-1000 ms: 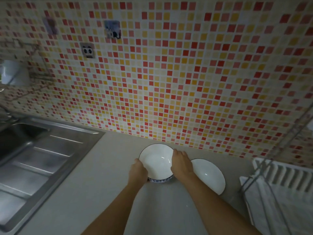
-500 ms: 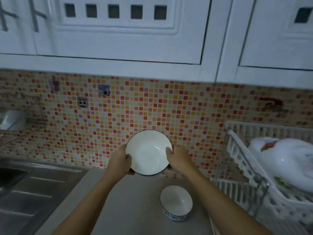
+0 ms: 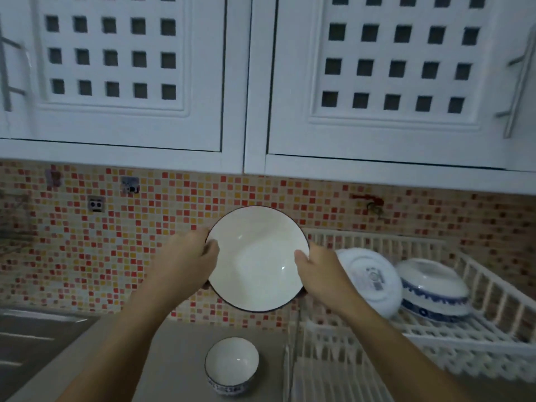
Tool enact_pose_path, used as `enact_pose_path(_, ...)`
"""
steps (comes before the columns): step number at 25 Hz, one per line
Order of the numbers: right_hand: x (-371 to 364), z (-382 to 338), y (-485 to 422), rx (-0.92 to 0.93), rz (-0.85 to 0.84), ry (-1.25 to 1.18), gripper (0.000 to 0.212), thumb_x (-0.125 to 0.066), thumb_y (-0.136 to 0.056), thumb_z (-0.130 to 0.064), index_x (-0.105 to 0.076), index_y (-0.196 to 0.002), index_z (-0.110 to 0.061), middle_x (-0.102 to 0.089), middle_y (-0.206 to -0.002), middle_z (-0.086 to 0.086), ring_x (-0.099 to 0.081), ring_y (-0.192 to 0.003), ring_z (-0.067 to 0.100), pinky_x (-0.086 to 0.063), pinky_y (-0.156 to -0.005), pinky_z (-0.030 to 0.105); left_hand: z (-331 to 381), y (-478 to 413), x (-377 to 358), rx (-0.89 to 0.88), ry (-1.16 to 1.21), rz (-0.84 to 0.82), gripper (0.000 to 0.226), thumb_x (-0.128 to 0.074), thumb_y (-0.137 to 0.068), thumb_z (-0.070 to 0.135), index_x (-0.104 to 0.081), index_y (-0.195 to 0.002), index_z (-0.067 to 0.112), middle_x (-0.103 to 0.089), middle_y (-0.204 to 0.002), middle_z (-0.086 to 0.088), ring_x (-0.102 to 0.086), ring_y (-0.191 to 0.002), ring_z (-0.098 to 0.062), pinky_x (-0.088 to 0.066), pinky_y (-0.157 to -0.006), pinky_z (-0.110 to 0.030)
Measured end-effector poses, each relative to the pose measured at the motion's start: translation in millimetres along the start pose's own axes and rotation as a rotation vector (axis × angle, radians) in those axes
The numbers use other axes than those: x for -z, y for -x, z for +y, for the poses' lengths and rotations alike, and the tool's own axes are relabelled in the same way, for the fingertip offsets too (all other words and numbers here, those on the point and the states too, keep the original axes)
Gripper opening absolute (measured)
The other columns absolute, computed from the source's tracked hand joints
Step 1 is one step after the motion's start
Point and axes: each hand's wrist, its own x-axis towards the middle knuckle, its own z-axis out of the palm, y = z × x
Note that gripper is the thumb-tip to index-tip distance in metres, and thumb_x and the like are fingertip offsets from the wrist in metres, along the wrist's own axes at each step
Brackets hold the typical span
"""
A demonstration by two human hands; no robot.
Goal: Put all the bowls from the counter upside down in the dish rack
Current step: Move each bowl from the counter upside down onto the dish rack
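A white bowl with a dark rim (image 3: 258, 258) is held up in the air in front of the tiled wall, its inside tilted toward me. My left hand (image 3: 188, 262) grips its left edge and my right hand (image 3: 322, 271) grips its right edge. Below it a smaller white bowl with a blue pattern (image 3: 231, 365) stands upright on the counter. The white dish rack (image 3: 435, 338) sits to the right. In its upper tier lie two upside-down bowls: a white one (image 3: 369, 281) and a blue-patterned one (image 3: 433, 290).
White wall cupboards (image 3: 261, 82) with lattice doors hang overhead, close above the rack. A steel sink drainboard (image 3: 32, 343) lies at the left. The grey counter (image 3: 174, 358) runs between sink and rack. The rack's lower tier (image 3: 348, 381) is partly visible at the bottom right.
Both hands have lifted the dark-rimmed bowl off the counter and carried it up and toward the rack. The view has tilted upward, showing the cupboards and the rack.
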Motion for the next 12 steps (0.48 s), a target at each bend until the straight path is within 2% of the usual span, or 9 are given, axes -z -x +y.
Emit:
enact_pose_path(2, 45.3, 20.2, 13.0, 0.016, 0.013, -0.021, 0.033, -0.035, -0.098, -0.023, -0.055, -0.081, -0.003, -0.059, -0.072, 0.017, -0.060, -0.063, 0.029, -0.050, -0.056, 0.035, 48.3, 10.1, -9.5, -0.029, -0.049, 0.043, 0.027, -0.036, -0.096, 0.019, -0.054, -0.083, 0.003, -0.057, -0.062, -0.013, -0.048, -0.049, -0.021, -0.040, -0.046, -0.031)
enact_pose_path(4, 89.2, 42.9, 23.1, 0.051, 0.038, 0.010, 0.034, -0.034, -0.099, -0.025, -0.057, -0.089, -0.003, -0.063, -0.077, 0.018, -0.065, -0.065, 0.028, -0.055, -0.056, 0.037, 94.2, 15.9, -25.1, -0.065, -0.095, 0.095, 0.032, -0.036, -0.096, 0.020, -0.048, -0.073, 0.001, -0.048, -0.056, -0.009, -0.040, -0.047, -0.020, -0.031, -0.044, -0.026)
enact_pose_path(6, 129.3, 67.0, 29.8, 0.125, 0.077, 0.084, 0.033, -0.033, -0.100, -0.026, -0.057, -0.097, -0.003, -0.063, -0.080, 0.014, -0.062, -0.066, 0.022, -0.049, -0.054, 0.031, 136.6, 18.1, -42.0, -0.094, -0.110, 0.146, 0.034, -0.037, -0.094, 0.021, -0.043, -0.066, 0.004, -0.041, -0.052, -0.005, -0.035, -0.045, -0.018, -0.024, -0.042, -0.026)
enact_pose_path(9, 179.6, 96.6, 33.1, 0.230, 0.128, 0.156, 0.033, -0.032, -0.101, -0.024, -0.057, -0.106, -0.002, -0.058, -0.073, 0.006, -0.054, -0.064, 0.016, -0.042, -0.054, 0.028, 188.2, 12.0, -60.2, -0.143, -0.095, 0.162, 0.032, -0.039, -0.092, 0.020, -0.042, -0.064, 0.004, -0.039, -0.051, -0.007, -0.033, -0.044, -0.019, -0.022, -0.042, -0.027)
enact_pose_path(11, 211.6, 114.6, 33.9, 0.280, 0.178, 0.206, 0.030, -0.033, -0.101, -0.021, -0.057, -0.107, -0.004, -0.048, -0.065, -0.007, -0.045, -0.058, 0.005, -0.032, -0.051, 0.018, 222.8, 3.8, -70.7, -0.181, -0.094, 0.137, 0.028, -0.039, -0.091, 0.022, -0.047, -0.071, 0.004, -0.047, -0.057, -0.008, -0.043, -0.051, -0.023, -0.027, -0.046, -0.028)
enact_pose_path(12, 225.1, 122.7, 34.1, 0.315, 0.213, 0.242, 0.028, -0.034, -0.101, -0.019, -0.057, -0.107, -0.004, -0.045, -0.065, -0.010, -0.042, -0.057, 0.002, -0.027, -0.051, 0.014, 240.0, -1.1, -74.7, -0.199, -0.094, 0.120, 0.023, -0.040, -0.091, 0.023, -0.052, -0.081, 0.007, -0.054, -0.066, -0.009, -0.050, -0.061, -0.027, -0.032, -0.051, -0.029)
